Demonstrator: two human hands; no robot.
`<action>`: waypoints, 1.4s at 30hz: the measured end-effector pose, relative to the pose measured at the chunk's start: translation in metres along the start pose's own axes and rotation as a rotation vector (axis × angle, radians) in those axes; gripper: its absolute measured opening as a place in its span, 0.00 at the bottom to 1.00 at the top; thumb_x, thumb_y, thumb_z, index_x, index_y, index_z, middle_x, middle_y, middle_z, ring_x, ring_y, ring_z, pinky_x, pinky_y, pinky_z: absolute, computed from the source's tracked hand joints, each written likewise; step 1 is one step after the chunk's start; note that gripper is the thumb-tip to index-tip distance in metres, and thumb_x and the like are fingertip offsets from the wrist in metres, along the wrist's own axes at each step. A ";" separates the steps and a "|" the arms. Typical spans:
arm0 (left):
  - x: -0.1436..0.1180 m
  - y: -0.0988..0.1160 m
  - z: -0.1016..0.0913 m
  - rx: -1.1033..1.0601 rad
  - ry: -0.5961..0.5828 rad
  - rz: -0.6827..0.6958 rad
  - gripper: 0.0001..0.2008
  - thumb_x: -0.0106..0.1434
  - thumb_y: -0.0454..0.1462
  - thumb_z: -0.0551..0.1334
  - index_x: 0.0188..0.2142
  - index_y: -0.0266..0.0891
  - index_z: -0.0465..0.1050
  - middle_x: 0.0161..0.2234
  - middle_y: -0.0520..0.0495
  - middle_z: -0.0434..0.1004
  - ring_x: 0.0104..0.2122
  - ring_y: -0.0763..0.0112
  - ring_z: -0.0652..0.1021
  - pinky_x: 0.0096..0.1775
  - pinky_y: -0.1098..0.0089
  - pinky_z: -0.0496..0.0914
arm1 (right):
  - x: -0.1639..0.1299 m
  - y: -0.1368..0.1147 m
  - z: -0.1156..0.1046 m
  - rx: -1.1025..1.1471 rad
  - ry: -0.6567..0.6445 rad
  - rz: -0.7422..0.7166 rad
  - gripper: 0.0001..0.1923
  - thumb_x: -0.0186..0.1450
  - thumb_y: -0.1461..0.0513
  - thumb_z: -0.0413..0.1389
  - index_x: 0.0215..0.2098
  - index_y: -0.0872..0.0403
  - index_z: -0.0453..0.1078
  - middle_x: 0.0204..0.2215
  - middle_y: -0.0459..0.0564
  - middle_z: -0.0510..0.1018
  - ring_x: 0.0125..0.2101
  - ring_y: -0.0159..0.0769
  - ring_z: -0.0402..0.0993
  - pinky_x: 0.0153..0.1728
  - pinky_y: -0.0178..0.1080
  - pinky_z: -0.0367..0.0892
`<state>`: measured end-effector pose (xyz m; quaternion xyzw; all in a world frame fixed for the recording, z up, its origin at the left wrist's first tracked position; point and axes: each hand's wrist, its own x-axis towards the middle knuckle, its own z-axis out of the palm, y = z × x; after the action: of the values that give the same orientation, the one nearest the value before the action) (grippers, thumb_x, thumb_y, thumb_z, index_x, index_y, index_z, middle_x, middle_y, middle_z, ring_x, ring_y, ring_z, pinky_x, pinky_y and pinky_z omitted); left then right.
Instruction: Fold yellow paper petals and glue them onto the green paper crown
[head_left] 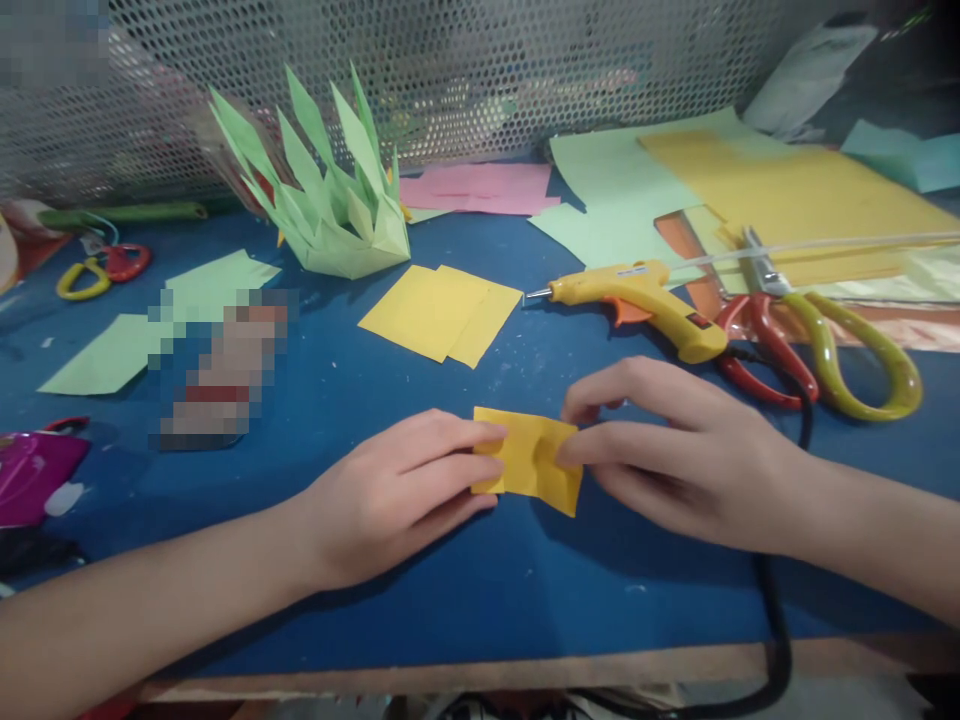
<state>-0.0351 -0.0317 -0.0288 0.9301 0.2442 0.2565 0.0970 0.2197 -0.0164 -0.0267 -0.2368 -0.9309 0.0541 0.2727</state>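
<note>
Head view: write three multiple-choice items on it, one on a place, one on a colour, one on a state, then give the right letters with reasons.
1. Where does the glue gun lie?
A. Beyond the right hand, beside the large scissors
B. Left of the green folded paper piece
C. Under the pink sheets

2. What colour is the small paper held by both hands?
A. Pink
B. Green
C. Yellow

3. How is the left hand placed?
A. Lifted clear of the table
B. Fingers pinching the paper's left edge on the blue table
C. Gripping the small scissors

Answers: 1 A, the gun rests right of centre, its handle next to the red and yellow scissor handles. 2 C, the folded piece between the hands is yellow. 3 B, the fingers close on the paper's left edge.
</note>
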 end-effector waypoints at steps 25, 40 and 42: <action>0.007 0.008 -0.001 0.113 -0.063 0.085 0.06 0.64 0.31 0.57 0.36 0.34 0.73 0.41 0.42 0.79 0.37 0.67 0.78 0.38 0.67 0.74 | 0.007 -0.012 0.003 -0.012 0.031 -0.053 0.08 0.69 0.67 0.45 0.40 0.55 0.66 0.34 0.48 0.75 0.39 0.32 0.69 0.41 0.35 0.67; -0.001 0.022 0.001 0.150 -0.100 -0.056 0.11 0.66 0.33 0.57 0.45 0.40 0.73 0.49 0.48 0.76 0.44 0.64 0.73 0.45 0.60 0.65 | 0.004 -0.011 0.003 -0.342 -0.011 -0.094 0.05 0.68 0.66 0.49 0.35 0.57 0.66 0.38 0.55 0.73 0.40 0.40 0.67 0.38 0.41 0.66; -0.002 0.024 0.002 0.090 -0.119 -0.071 0.12 0.66 0.34 0.55 0.48 0.39 0.72 0.51 0.46 0.74 0.49 0.61 0.70 0.50 0.58 0.64 | 0.003 -0.010 0.002 -0.353 0.017 -0.096 0.07 0.68 0.68 0.47 0.35 0.57 0.65 0.39 0.56 0.72 0.40 0.41 0.66 0.38 0.41 0.65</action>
<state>-0.0261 -0.0540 -0.0239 0.9380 0.2820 0.1861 0.0781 0.2123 -0.0232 -0.0244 -0.2367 -0.9339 -0.1252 0.2368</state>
